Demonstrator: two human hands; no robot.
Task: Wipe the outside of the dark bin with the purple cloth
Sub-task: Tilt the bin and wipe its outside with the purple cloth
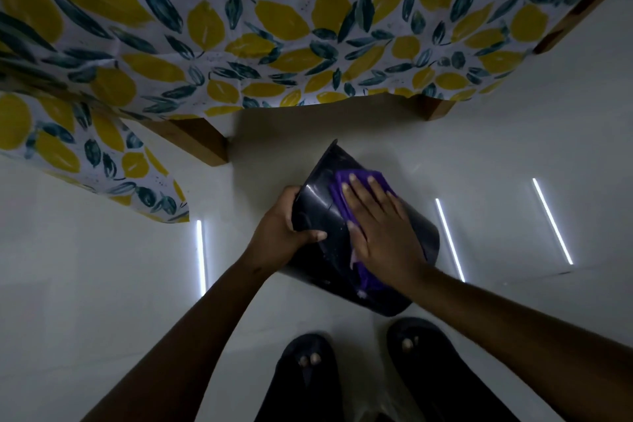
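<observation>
The dark bin (318,205) is tipped over above the white floor, its glossy side wall facing up at me. My left hand (281,226) grips the bin's left edge, thumb lying across the wall. My right hand (380,226) lies flat, fingers spread, pressing the purple cloth (342,181) against the upper side of the bin. The cloth shows beyond my fingertips and again below my palm; the part under the hand is hidden.
A table with a lemon-and-leaf patterned tablecloth (260,27) stands just beyond the bin, wooden legs (202,140) at left and right (435,110). My two feet in dark sandals (308,363) stand right below the bin. The white floor (102,267) reflects strip lights.
</observation>
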